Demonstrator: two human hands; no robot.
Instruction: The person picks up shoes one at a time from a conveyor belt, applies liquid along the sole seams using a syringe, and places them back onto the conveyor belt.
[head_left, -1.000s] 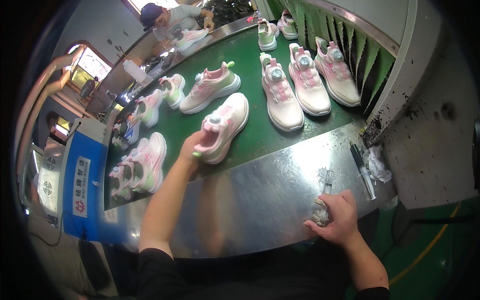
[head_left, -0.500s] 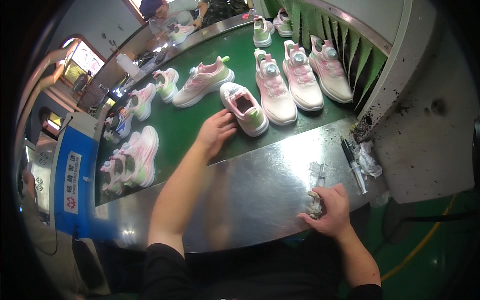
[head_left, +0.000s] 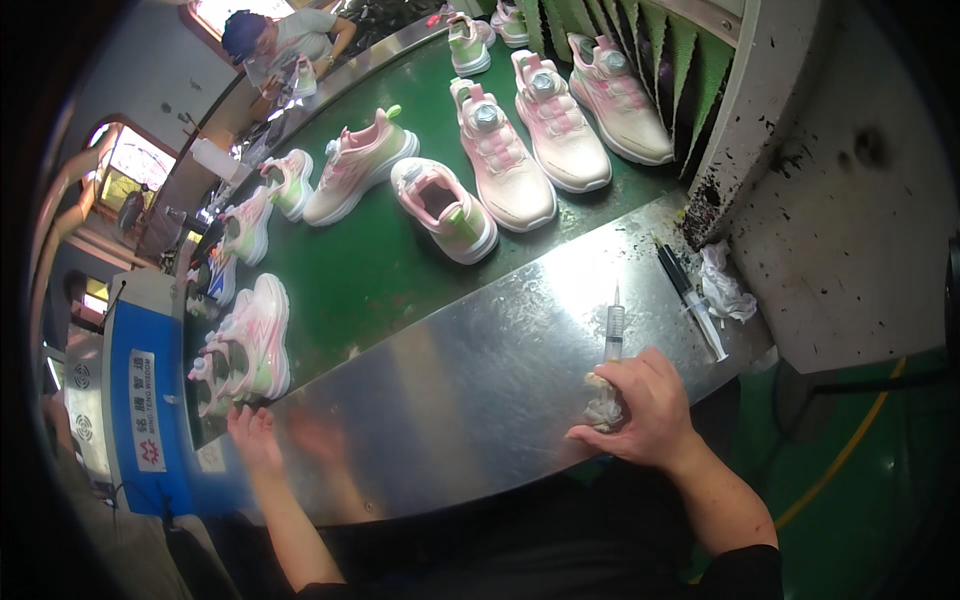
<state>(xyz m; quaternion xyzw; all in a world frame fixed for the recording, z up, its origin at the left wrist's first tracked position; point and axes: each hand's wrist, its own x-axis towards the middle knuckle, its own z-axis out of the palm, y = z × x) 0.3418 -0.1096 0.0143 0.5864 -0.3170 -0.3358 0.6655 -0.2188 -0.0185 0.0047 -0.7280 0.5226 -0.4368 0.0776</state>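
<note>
My right hand [head_left: 645, 408] is closed around a clear syringe [head_left: 614, 325], its needle end pointing away from me over the metal edge. A crumpled whitish wad [head_left: 603, 408] is pinched in the same hand. At the left, my left hand [head_left: 255, 438] holds nothing, its fingers loosely curved and apart. It hovers by the front of some pink and white sneakers [head_left: 262, 335] standing close together; whether a fingertip touches them I cannot tell. A single sneaker [head_left: 455, 220] with its green heel toward me sits mid-belt.
Several sneakers with dial closures [head_left: 505, 165] stand on the green belt [head_left: 350, 280] near strip curtains [head_left: 690, 90]. On the metal ledge [head_left: 450, 400] lie a black-and-white syringe [head_left: 690, 300] and crumpled tissue [head_left: 727, 285]. Across the belt, a person [head_left: 290, 50] handles a shoe.
My left hand has left the single sneaker mid-belt and swung left and nearer to me, toward the left sneakers. My right hand keeps the syringe. The view has shifted.
</note>
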